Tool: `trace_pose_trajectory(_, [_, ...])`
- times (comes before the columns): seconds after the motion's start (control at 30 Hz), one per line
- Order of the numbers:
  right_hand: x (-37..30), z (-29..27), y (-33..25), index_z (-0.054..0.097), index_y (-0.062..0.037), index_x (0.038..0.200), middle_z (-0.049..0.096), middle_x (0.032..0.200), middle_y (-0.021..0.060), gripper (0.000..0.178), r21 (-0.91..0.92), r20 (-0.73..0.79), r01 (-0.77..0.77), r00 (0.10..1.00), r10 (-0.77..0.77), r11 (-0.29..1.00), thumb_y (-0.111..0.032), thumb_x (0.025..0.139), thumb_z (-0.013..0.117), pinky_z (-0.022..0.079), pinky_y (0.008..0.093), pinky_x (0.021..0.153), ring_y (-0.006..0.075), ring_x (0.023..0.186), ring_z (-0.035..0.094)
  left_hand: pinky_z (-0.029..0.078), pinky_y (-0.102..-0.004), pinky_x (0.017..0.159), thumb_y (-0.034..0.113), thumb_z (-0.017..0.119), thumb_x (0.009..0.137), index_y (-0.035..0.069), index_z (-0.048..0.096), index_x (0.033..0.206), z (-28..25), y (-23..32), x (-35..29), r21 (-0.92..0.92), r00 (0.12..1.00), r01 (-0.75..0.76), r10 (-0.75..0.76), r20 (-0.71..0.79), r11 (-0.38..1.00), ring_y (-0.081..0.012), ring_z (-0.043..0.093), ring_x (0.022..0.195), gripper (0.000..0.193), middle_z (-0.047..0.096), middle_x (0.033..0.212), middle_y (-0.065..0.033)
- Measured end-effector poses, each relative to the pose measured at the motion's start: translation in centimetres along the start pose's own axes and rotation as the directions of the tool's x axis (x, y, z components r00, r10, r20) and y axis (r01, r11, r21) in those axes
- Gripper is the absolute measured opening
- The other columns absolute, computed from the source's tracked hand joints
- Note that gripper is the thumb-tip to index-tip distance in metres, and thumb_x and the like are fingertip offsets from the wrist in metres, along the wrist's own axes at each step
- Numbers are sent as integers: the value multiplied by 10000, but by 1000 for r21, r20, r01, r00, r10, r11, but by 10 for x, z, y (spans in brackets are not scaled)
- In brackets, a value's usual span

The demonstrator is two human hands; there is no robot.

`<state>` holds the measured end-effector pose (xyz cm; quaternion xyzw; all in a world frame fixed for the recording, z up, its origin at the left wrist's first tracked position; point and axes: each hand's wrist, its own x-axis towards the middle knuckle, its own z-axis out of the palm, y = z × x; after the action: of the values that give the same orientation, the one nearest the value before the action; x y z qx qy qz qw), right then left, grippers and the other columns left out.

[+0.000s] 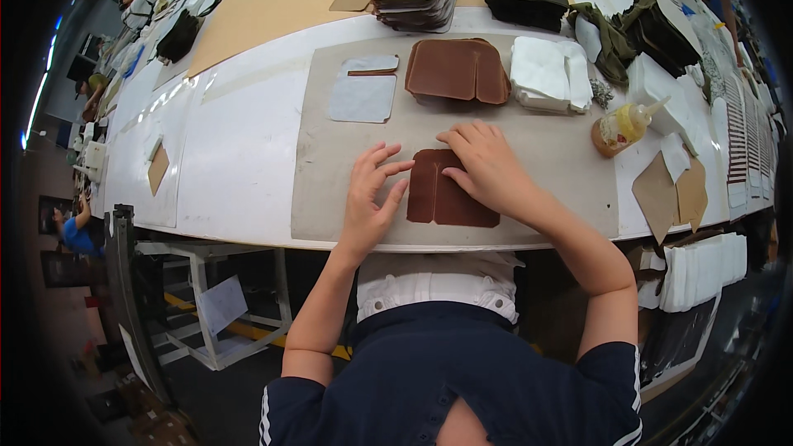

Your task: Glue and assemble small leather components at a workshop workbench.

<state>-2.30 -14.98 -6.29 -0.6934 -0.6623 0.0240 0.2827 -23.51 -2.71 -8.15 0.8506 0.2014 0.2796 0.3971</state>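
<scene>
the brown panel (454,208) lies flat toward 6 o'clock on the grey mat (339,169), with the left hand (373,198) at its 9 o'clock edge, fingers spread and loosely curled around nothing, and the right hand (486,167) at 1 o'clock, thumb over the panel and fingers reaching past its top, pressure impossible to tell. pushed from that one side, the panel could pivot askew for want of a steadying left grip. a wide rightward sweep could topple the squeeze bottle (615,132) at 2 o'clock, perhaps marking the leather.
</scene>
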Motion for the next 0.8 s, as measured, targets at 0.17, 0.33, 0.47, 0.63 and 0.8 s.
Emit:
trace_pose_trajectory(0.17, [19,3,11,637,-81,1181,624,1026,75,398,124,134,-40,991,23,991,-111,818,799,385,401,948,269,1021,580,333,-455,1196,79,650,961,72,728,1219,-2,1,0,-7,1000,15,-15,10,1000,-333,430,1456,269,601,1446,-119])
trace_pose_trajectory(0.33, [23,10,23,670,-97,989,600,902,35,216,260,207,-123,976,69,958,-147,838,816,350,363,930,216,903,541,343,-464,1184,89,676,945,91,704,1263,-1,1,1,-14,1000,7,-7,-11,1000,-342,443,1435,319,608,1419,-117])
trace_pose_trajectory(0.47, [24,5,25,668,-76,943,603,875,47,171,366,145,-97,988,47,926,-154,868,801,391,362,885,208,874,531,342,-454,1185,149,716,935,71,671,1286,0,4,2,-32,999,18,-19,-29,999,-343,434,1445,362,600,1428,-125])
trace_pose_trajectory(0.63, [27,-1,19,653,-33,966,659,889,0,155,720,212,-291,957,200,630,-144,935,756,470,285,825,106,888,567,407,-406,1075,202,776,902,57,700,1155,4,-2,-1,-2,999,-37,37,-8,999,-299,558,1251,301,673,1254,-101])
trace_pose_trajectory(0.8, [26,-5,15,653,-37,985,651,913,-27,143,737,53,-184,975,215,651,-145,959,743,457,248,852,67,897,565,476,-307,851,181,790,910,39,726,1042,7,4,-2,-139,976,215,-216,9,967,-170,619,897,204,709,945,-33])
